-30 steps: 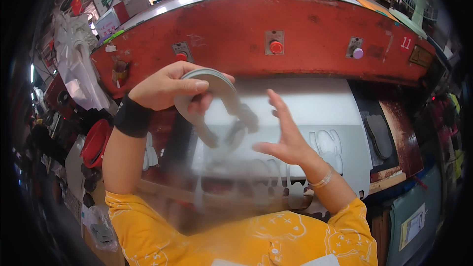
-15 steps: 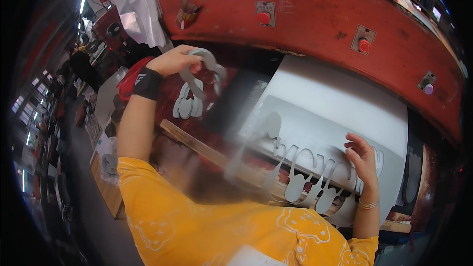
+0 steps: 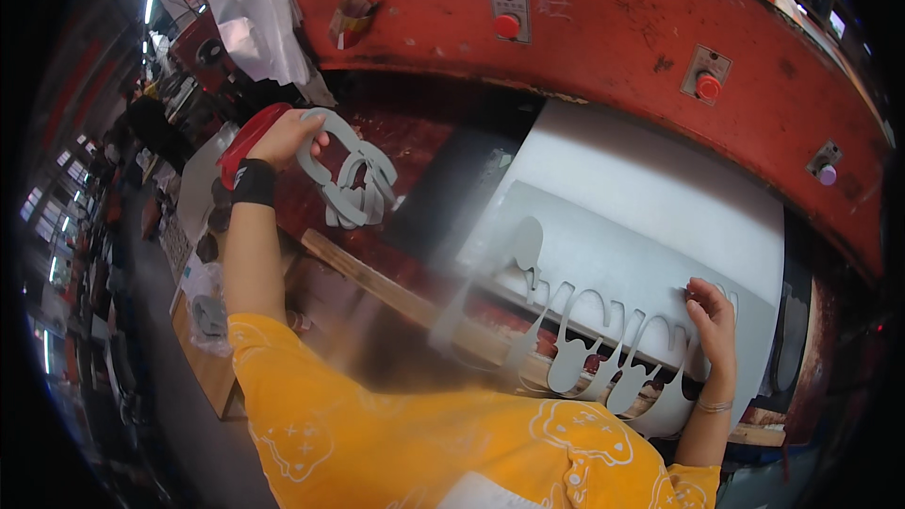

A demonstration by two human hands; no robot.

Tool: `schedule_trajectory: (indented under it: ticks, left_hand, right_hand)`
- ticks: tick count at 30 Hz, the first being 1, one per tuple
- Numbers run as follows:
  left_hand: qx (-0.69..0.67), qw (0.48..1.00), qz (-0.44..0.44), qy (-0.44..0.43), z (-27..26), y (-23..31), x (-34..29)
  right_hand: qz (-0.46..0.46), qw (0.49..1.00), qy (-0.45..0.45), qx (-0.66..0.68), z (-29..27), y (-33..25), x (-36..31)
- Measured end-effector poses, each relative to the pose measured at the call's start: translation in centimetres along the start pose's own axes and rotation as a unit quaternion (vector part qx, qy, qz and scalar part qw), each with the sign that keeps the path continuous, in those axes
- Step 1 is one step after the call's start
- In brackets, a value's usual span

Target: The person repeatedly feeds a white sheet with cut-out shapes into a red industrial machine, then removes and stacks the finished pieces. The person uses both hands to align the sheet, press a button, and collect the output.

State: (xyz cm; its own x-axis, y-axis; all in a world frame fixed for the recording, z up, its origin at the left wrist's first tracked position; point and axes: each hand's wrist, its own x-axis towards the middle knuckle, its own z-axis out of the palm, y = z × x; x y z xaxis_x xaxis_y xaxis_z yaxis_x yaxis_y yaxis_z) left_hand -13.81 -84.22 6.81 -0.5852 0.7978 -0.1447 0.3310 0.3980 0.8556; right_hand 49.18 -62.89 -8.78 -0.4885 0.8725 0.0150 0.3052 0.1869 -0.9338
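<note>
My left hand is closed on a grey curved, U-shaped cut piece. It holds the piece just above a small pile of similar grey pieces, and the lower end overlaps them. On the right, my right hand is open and holds nothing, its fingers partly apart. Beneath that hand lies a grey sheet with rows of curved cut-outs along its near side. Its near edge hangs in thin strips and rounded tabs over the wooden ledge.
A red machine beam with red push buttons runs across the far side. The sheet rests on a white board. A wooden strip borders the near edge. Clear plastic bags hang at the far left, above a red curved object.
My left hand has moved left and down, bringing the grey curved piece to the pile. My right hand has shifted slightly right and down.
</note>
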Motion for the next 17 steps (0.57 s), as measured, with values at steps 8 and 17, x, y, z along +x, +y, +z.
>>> schedule_trajectory:
  ticks: [8, 17]
  left_hand:
    - [0.255, 0.945, 0.203, 0.001, 8.7, 3.3, 2.2]
    - [0.226, 0.908, 0.315, -0.158, 24.3, -3.9, -2.2]
  right_hand:
    - [0.018, 0.999, 0.042, -0.026, -0.1, -1.9, -1.6]
    - [0.029, 0.964, 0.229, -0.135, -7.3, 1.6, -7.9]
